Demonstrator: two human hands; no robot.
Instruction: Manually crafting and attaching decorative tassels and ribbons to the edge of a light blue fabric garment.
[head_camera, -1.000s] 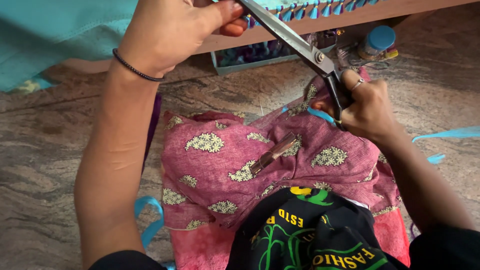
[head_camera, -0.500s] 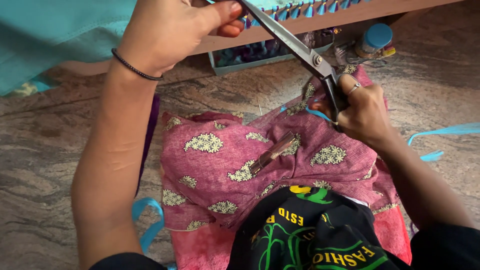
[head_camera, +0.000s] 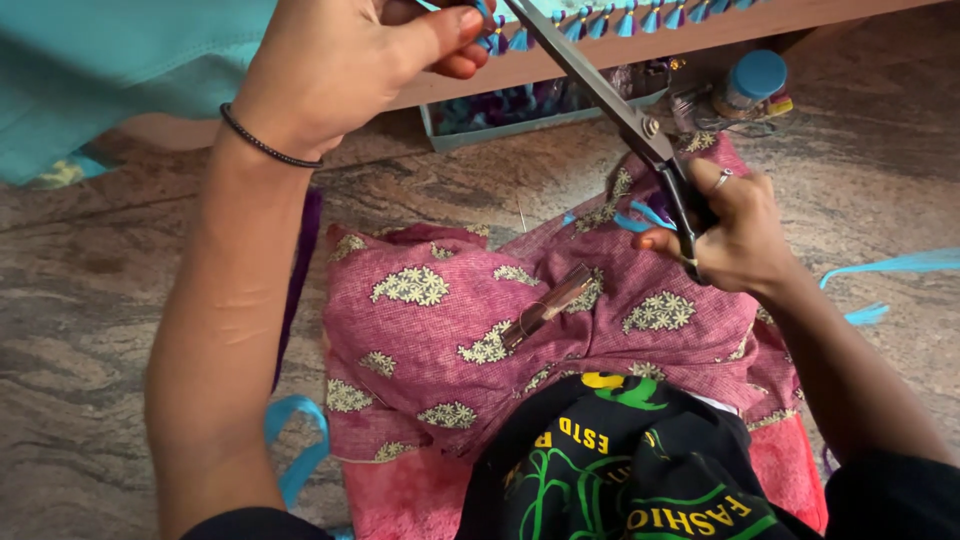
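While the right hand (head_camera: 735, 235) grips the handles of the long steel scissors (head_camera: 610, 95), thumb and fingers closed through the loops, the blades slant up to the top edge of the frame, where the tips pass out of view beside the tassels (head_camera: 600, 22).

Change since a second ago: slight. Scissors and right hand sit a little lower and further right; the blade angle is almost the same.

Left hand (head_camera: 340, 70): raised, a black band at the wrist, thumb and fingertips pressed together on a blue tassel at the hem of the teal cloth (head_camera: 120, 70); hold unchanged.

Judgement: trimming at the tassel fringe is under way, with the pinched tassel at the blades.

Surroundings: pink flowered cloth (head_camera: 440, 320) across the lap, a small flat metal clip (head_camera: 545, 307) resting on it; blue-capped jar (head_camera: 750, 85) near the far right of the stone floor (head_camera: 100, 300); teal strips (head_camera: 880, 270) at the right edge.
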